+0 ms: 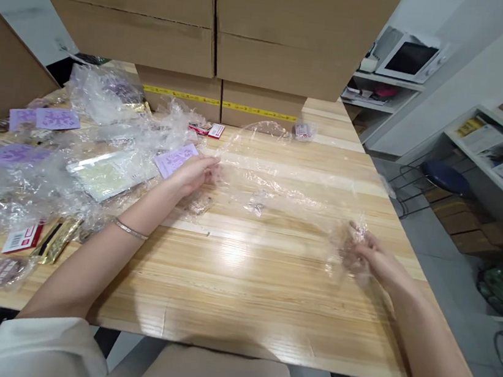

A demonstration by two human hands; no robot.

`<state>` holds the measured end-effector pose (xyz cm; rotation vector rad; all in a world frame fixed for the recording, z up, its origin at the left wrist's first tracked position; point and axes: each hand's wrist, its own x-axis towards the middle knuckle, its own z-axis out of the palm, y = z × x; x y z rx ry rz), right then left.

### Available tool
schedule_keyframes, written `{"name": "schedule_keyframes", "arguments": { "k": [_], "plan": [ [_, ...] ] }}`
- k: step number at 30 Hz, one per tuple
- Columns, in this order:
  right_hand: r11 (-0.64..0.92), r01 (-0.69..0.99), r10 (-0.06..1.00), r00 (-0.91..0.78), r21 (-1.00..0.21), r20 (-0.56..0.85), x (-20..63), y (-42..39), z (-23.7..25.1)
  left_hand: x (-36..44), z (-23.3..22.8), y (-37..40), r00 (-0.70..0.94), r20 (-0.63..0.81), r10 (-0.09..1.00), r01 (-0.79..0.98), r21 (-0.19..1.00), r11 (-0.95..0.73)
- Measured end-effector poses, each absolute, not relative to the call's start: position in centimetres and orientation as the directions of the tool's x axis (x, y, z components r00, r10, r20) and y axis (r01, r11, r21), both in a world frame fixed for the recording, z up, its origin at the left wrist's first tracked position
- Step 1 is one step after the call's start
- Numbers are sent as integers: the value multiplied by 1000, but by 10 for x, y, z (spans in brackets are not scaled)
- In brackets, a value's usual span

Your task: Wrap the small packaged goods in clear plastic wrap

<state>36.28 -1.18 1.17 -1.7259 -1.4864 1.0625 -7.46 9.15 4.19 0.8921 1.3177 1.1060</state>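
A sheet of clear plastic wrap (279, 192) stretches over the wooden table between my two hands. My left hand (195, 174) pinches its left end, close to a purple printed card (175, 159). At the other end, my right hand (366, 250) is closed on a crumpled bunch of the same film. To the left of my left hand spreads a heap of crinkled clear plastic (38, 191). A silvery flat packet with a pale green middle (112, 173) lies in that heap.
Large cardboard boxes (295, 27) stand stacked at the back of the table (228, 297). Red-and-white packets (22, 237), a gold wrapper (57, 240) and a round wrapped item (6, 270) lie at left. A small packet (303, 132) sits near the boxes. Shelves (477, 128) and a stool (445, 177) are at right.
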Motion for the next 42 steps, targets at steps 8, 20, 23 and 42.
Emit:
{"name": "schedule_keyframes", "arguments": {
  "k": [8, 20, 23, 42],
  "plan": [
    [198, 974, 919, -148, -105, 364, 322, -15, 44, -111, 37, 38, 185, 121, 975, 876, 429, -219],
    [749, 652, 661, -718, -121, 219, 201, -20, 9, -103, 13, 15, 250, 106, 962, 968, -13, -250],
    [600, 721, 799, -519, -346, 305, 206, -27, 7, -108, 20, 14, 118, 153, 981, 991, -82, -106],
    [817, 576, 575, -811, -23, 110, 194, -60, -4, -105, 19, 13, -83, 83, 993, 996, -34, 87]
  ]
}}
